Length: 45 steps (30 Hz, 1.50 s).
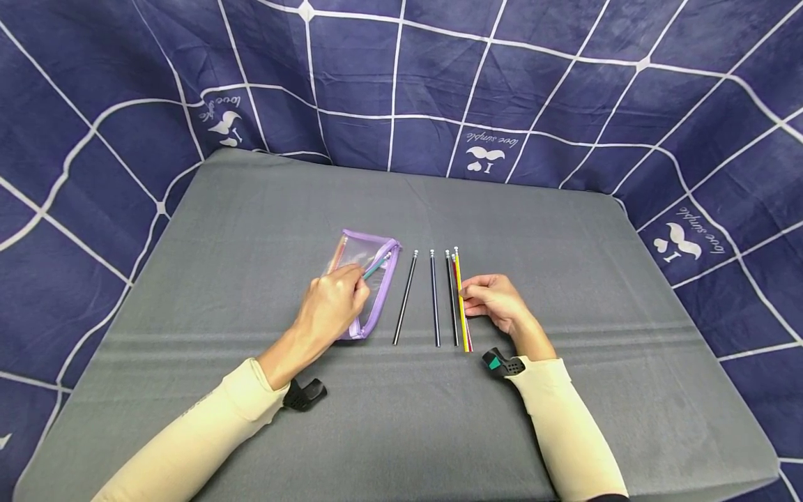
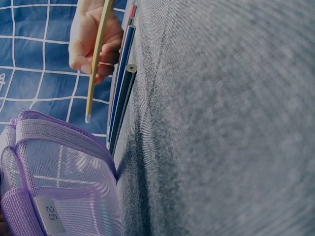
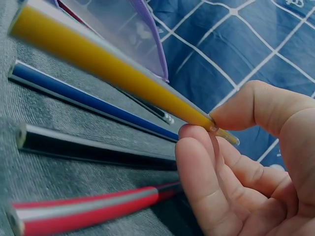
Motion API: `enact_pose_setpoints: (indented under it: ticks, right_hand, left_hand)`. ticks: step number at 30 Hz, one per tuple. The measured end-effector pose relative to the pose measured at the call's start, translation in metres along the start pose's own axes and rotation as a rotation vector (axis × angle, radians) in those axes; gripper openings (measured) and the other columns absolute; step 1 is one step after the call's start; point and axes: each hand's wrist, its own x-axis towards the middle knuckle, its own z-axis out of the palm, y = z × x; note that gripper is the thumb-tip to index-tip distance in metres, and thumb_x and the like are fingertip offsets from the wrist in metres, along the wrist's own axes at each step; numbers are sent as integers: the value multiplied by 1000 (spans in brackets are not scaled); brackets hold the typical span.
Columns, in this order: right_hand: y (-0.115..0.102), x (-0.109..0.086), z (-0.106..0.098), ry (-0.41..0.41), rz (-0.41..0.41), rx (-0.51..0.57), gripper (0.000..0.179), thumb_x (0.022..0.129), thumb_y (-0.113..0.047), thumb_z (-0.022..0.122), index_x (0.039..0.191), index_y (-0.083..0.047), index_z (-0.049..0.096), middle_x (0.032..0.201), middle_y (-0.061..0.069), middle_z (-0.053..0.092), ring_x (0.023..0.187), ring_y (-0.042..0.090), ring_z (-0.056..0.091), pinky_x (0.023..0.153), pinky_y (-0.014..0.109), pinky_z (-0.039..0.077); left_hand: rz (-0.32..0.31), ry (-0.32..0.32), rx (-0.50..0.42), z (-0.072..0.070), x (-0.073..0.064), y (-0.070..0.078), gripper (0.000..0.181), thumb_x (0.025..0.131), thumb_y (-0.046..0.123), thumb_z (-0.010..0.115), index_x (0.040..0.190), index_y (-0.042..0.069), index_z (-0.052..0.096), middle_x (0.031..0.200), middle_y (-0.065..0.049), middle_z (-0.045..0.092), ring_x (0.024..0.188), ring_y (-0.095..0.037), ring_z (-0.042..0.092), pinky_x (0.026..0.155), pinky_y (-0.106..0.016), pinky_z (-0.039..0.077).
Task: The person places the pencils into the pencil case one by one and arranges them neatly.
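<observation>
My right hand (image 1: 495, 301) pinches a yellow pencil (image 1: 465, 324) between thumb and fingertips; in the right wrist view the yellow pencil (image 3: 108, 71) is held above the others. Beneath it lie a red pencil (image 3: 88, 209), a black pencil (image 3: 98, 147) and a dark blue pencil (image 3: 93, 101). On the left, my left hand (image 1: 332, 300) grips a see-through pouch with purple trim (image 1: 381, 301), covering part of it. A teal pencil (image 1: 376, 265) and an orange pencil (image 1: 337, 254) show at the pouch. The left wrist view has the pouch (image 2: 64, 172) close up, its mesh side facing the camera.
Another black pencil (image 1: 405, 300) lies just right of the pouch. Grey cloth (image 1: 533, 230) covers the table. Dark blue fabric with white lines (image 1: 439, 84) hangs around the back and sides.
</observation>
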Motion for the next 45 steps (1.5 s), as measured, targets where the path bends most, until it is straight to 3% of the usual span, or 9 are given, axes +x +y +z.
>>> enact_pose_setpoints:
  ticks: [19,32,45]
  right_hand:
    - [-4,1,24,-92,-22,-4,12,82,10,55,90,3,61,69,4,65,56,9,64,56,23,55]
    - [-6,5,42,-123,-8,-13,13,83,11,56,95,10,59,69,6,65,58,11,64,58,24,55]
    - [-6,9,57,-164,-3,-37,21,81,9,55,101,16,58,69,6,65,59,11,64,57,23,55]
  left_hand:
    - [-3,9,-4,1,0,-1,11,77,-5,57,69,3,55,64,-8,53,52,-24,50,47,-46,47]
    - [-4,6,-5,1,0,-1,9,76,-5,57,71,1,57,66,-9,55,53,-25,53,48,-46,48]
    - [-2,12,-1,1,0,-1,14,76,-6,56,67,3,52,63,-8,51,51,-23,48,47,-45,47]
